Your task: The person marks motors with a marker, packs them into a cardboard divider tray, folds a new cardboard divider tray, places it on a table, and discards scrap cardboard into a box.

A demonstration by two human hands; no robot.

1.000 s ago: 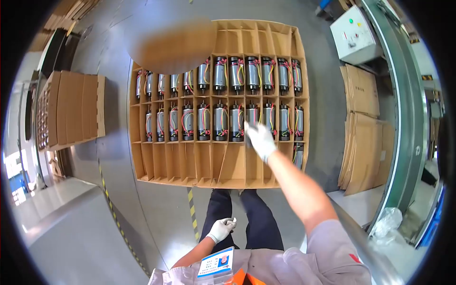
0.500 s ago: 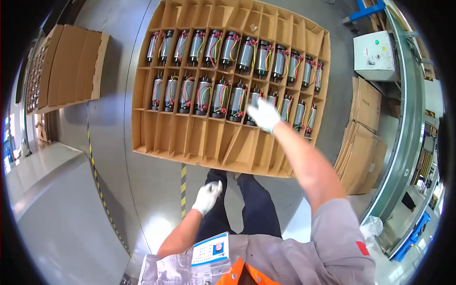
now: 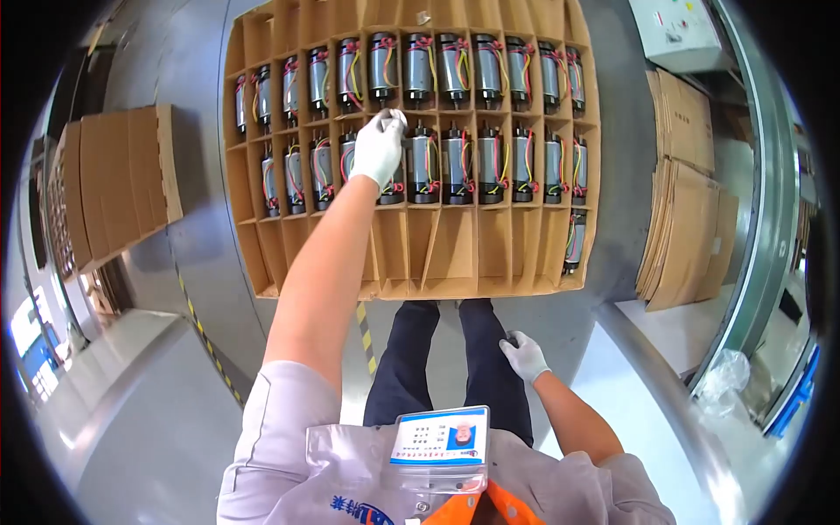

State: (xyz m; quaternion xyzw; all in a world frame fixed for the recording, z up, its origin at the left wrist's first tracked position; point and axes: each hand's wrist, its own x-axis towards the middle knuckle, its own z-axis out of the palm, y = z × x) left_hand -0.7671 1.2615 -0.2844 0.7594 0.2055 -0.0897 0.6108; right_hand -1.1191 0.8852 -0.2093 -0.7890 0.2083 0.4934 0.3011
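"Since the left hand (image 3: 379, 150) is over the box, what is listed there?"

"Left hand, white glove: above the middle row of a partitioned cardboard box (image 3: 503, 254), fingers bent, fingertips near the divider under one upper-row motor (image 3: 382, 66). Whether they grip anything, I cannot tell."

"The motors?"

"Electric motors (image 3: 420, 70), cylindrical, silver-grey with black ends, red and yellow leads — ranged in compartments along the upper and middle rows. One middle-row motor (image 3: 394, 194), partly hidden by the left hand. One near-row motor (image 3: 573, 241), at the right end of the box."

"And the right hand?"

"Right hand (image 3: 525, 356), white glove: low, beside the right trouser leg (image 3: 490, 359), well apart from the box, fingers loosely open; contact with the cloth unclear."

"Surroundings?"

"Right side: flattened cardboard (image 3: 687, 227), stacked; beyond it, a white control box (image 3: 678, 31) with buttons. Left side: a stack of cardboard boxes (image 3: 118, 179). Floor: yellow-and-black tape (image 3: 366, 341), below the box. Chest: an identity badge (image 3: 437, 442) — clear sleeve, blue-edged card."
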